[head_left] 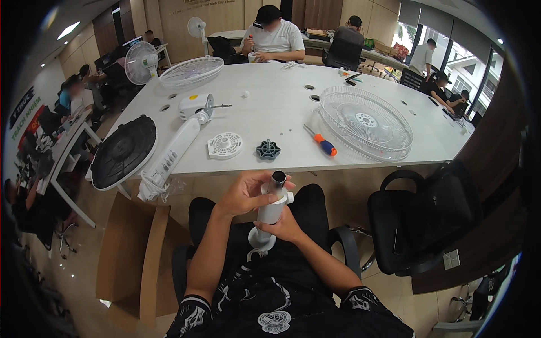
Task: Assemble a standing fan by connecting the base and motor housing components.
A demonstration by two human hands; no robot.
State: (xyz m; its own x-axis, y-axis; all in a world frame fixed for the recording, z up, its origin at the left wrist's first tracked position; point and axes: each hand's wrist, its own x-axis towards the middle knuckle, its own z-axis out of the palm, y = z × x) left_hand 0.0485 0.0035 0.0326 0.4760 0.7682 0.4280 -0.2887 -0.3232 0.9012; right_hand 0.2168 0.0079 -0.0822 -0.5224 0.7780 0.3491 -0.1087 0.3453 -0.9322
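Here you sit holding a white tube (271, 209) upright over your lap, lower centre of the frame.

Your left hand (245, 194) curls around the tube's upper end, fingers wrapped over the dark opening at its top, which looks like a way to steady or turn that end. Your right hand (284, 227) clasps the tube lower down, thumb across the front, so the flared foot rests against your thigh and the piece stays vertical. Both forearms rise from the lower edge and meet at the tube, elbows bent, wrists close together. On the white table (270, 107) above your hands lie a screwdriver (320, 141) with an orange grip, a dark star-shaped knob (268, 150), a round white cap (225, 145), a clear fan guard (365, 121) at right and a fan head with its neck (177, 141) at left, all well apart from your hands.
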